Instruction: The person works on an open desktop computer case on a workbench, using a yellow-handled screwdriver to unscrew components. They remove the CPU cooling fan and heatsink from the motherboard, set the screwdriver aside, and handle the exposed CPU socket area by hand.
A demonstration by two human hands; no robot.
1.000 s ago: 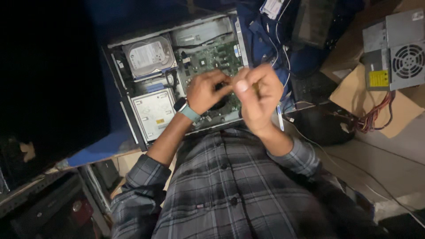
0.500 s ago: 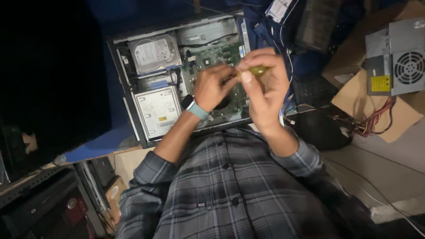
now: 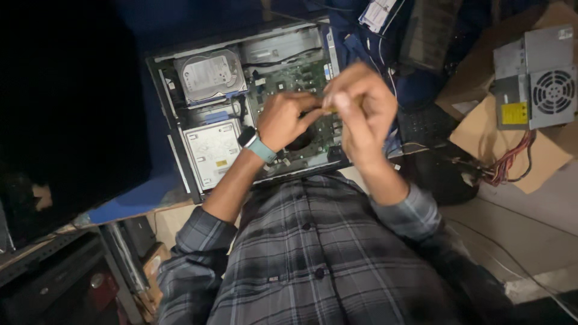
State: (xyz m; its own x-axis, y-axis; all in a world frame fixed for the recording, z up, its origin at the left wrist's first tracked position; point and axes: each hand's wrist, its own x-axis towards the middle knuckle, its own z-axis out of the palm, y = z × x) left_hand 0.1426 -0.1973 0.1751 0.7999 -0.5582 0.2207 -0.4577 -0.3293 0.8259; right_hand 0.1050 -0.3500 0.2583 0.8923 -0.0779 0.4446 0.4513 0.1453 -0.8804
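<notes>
An open computer case (image 3: 180,156) lies in the upper middle of the frame. Inside it, a hard drive (image 3: 209,75) sits at the upper left. Below the drive is a flat metal box (image 3: 212,150). To the right of both is the circuit board (image 3: 295,81).

The two hands meet over the board, in the middle of the frame. The left hand (image 3: 286,119) is on the left side, and a watch (image 3: 257,144) sits on its wrist. The right hand (image 3: 360,108) is just beside it on the right, with the fingertips close together.

At the far right of the frame, a power supply box (image 3: 539,78) rests on cardboard (image 3: 542,159). A bunch of wires (image 3: 509,162) lies below the box.
</notes>
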